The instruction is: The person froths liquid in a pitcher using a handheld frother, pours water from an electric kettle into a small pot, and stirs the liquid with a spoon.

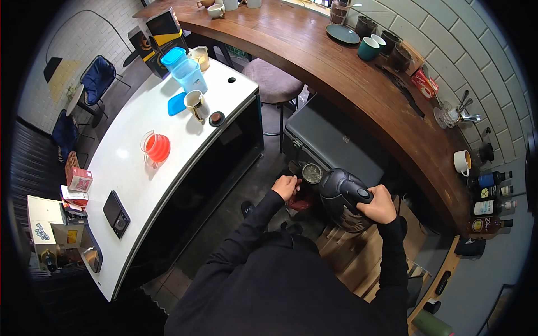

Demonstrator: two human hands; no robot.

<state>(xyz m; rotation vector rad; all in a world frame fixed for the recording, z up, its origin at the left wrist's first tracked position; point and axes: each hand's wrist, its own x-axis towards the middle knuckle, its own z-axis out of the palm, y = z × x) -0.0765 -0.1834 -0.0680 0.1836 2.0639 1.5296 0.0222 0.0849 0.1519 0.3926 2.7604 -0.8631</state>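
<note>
My right hand point(378, 206) is wrapped round the handle of a black electric kettle point(343, 196), held in front of my body with its spout end towards my left hand. My left hand point(287, 187) is closed at the side of a round, open-topped cup point(311, 173), apparently gripping its handle. The cup's inside looks greyish and shiny, and its rim lies close beside the kettle. Below the cup is a red item point(300, 203), partly hidden and too dark to name.
To the left, a white counter point(131, 134) bears a red dripper point(157, 148), a blue pitcher point(189, 75), a mug point(194, 101) and a black scale point(116, 214). A curved wooden counter point(314, 50) runs along the right, with bottles point(486, 207) at its end. A stool point(273, 80) stands between.
</note>
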